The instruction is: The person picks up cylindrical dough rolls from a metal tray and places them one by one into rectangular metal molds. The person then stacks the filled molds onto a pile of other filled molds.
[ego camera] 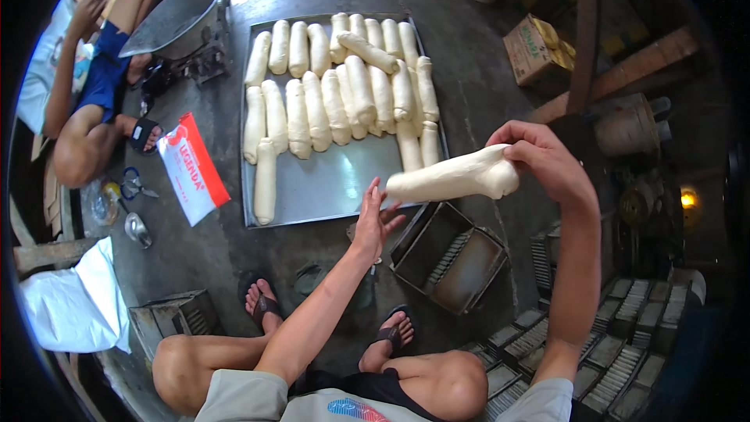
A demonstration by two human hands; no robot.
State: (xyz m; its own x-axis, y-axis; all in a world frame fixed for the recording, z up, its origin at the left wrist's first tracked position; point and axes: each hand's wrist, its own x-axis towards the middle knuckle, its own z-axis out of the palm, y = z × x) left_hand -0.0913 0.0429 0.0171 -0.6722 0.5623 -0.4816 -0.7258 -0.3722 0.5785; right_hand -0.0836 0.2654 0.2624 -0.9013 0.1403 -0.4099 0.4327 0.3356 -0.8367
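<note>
My right hand pinches one end of a long pale dough roll, held in the air above the right front corner of a metal tray. That end is flared and folded. My left hand is spread just below the roll's other end; whether its fingertips touch the dough I cannot tell. On the metal tray lie several dough rolls in two rough rows, some stacked on others. A single roll lies at the tray's left front. Below the held roll, a ridged metal loaf tin sits on the floor.
Many more loaf tins stand at lower right. Left of the tray are a red-and-white packet, scissors, a metal scoop and a scale pan. Another person sits at upper left. A carton stands at upper right.
</note>
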